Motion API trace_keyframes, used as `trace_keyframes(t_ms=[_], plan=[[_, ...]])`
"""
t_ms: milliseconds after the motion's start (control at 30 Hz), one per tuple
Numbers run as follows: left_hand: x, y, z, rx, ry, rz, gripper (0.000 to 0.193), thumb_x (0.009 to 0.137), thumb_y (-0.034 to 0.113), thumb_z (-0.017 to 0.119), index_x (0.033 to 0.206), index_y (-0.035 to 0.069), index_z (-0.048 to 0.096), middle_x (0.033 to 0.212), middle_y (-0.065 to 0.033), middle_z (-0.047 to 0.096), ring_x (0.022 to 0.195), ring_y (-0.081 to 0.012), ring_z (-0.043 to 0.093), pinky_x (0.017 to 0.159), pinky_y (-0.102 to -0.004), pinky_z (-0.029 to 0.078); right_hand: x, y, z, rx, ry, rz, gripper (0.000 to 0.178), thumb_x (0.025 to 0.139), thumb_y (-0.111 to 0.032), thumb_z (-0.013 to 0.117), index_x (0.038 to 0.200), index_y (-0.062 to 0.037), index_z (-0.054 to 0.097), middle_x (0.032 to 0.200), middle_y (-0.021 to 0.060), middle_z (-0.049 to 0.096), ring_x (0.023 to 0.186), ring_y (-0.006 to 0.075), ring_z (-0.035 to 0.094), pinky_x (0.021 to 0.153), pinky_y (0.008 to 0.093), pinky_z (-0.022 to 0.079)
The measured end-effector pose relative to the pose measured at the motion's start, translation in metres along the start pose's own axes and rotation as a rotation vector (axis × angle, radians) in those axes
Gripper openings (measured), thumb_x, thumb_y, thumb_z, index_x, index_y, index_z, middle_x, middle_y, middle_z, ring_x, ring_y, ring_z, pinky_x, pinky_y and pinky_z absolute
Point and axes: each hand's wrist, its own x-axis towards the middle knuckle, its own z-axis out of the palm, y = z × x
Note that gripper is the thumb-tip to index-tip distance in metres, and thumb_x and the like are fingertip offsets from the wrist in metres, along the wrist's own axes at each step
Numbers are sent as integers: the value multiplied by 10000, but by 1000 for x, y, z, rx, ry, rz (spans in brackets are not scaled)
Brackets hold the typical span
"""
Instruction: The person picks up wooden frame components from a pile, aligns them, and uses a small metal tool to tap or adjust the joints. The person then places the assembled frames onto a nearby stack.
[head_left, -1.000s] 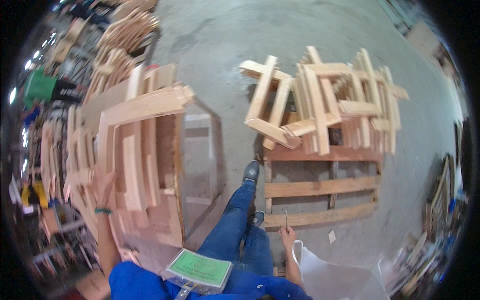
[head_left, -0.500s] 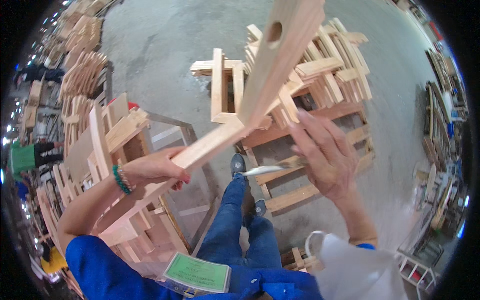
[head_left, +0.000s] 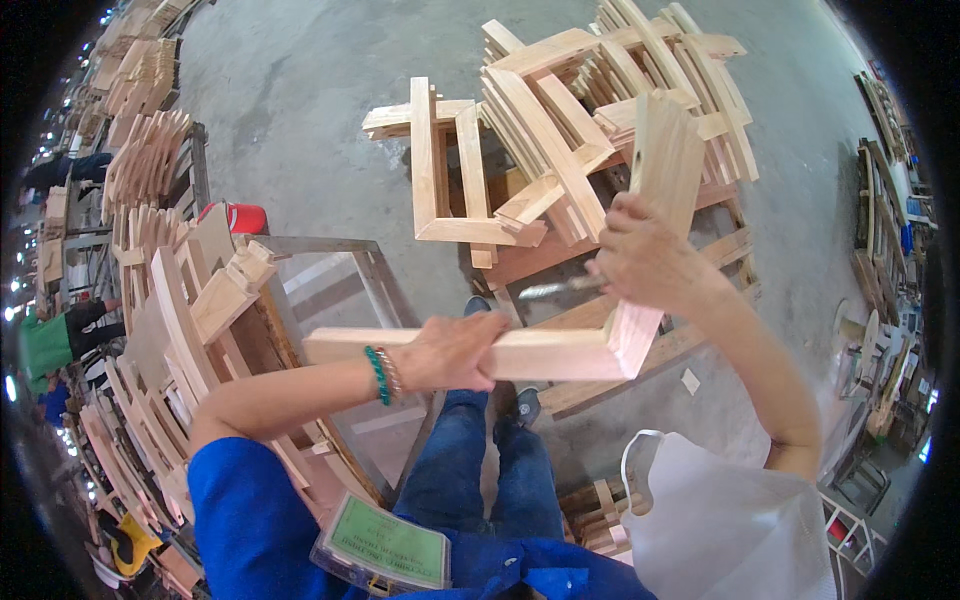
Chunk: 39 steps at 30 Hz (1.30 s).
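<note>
An L-shaped wooden frame piece (head_left: 570, 353), two pale beams meeting at a mitred corner, is held up in front of me over my legs. My left hand (head_left: 450, 350) is closed around its level beam, left of the corner. Higher up, my right hand (head_left: 650, 255) has its fingers wrapped on the other beam, which slants up and away. From the right hand's fingers a thin whitish tool (head_left: 548, 290) sticks out to the left; it is blurred, so its kind cannot be made out.
Beyond the piece, similar wooden frames (head_left: 545, 140) lie stacked on a wooden pallet (head_left: 600, 385). At left stand more wooden parts (head_left: 185, 310) beside a grey metal frame (head_left: 375, 290), with a red bucket (head_left: 245, 218) behind. Another person (head_left: 60, 335) in green is at far left. A white mask (head_left: 730, 510) hangs at lower right.
The frame piece has swung down and to the right, its corner nearer me. My left hand has shifted right with it. My right hand, previously apart from the piece, now grips its slanting beam.
</note>
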Motion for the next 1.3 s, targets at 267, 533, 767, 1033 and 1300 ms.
trace_keyframes(t_ms=[267,533,767,1033,1300], plan=[[70,-39,17,-299,715,-146,706,662,304,714,1290,140,435,1045,-153,636,934,-296,634,775,-374,501,2,30,-19,464,572,587,250,882,-105,524,1106,-24,598,1038,127,618,907,250,600,785,330,484],[176,-202,-41,-415,1086,-512,577,723,340,671,1185,39,500,1011,-204,651,941,-361,629,791,-424,495,-69,-56,154,872,332,1308,368,987,-295,424,1076,6,616,873,77,637,791,166,574,737,293,455],[270,-254,-64,-519,1119,-530,748,695,357,672,1307,19,405,1080,-240,619,1014,-390,591,884,-433,455,-90,-132,222,690,-275,1435,310,946,-296,472,1028,-50,643,879,184,612,834,333,594,752,412,436],[311,-297,-40,-590,1093,-561,1012,646,267,772,1399,-62,182,1245,-250,524,1132,-340,541,995,-368,407,-85,-165,234,987,-162,1588,324,953,-286,452,1082,-44,626,895,158,619,820,300,595,749,390,452],[323,-307,-48,-881,958,-274,649,622,195,735,1166,-37,470,1057,-188,609,974,-283,601,860,-347,477,-83,-188,243,1157,-122,1725,342,964,-295,451,1107,-30,616,909,113,639,768,196,577,694,314,457]])
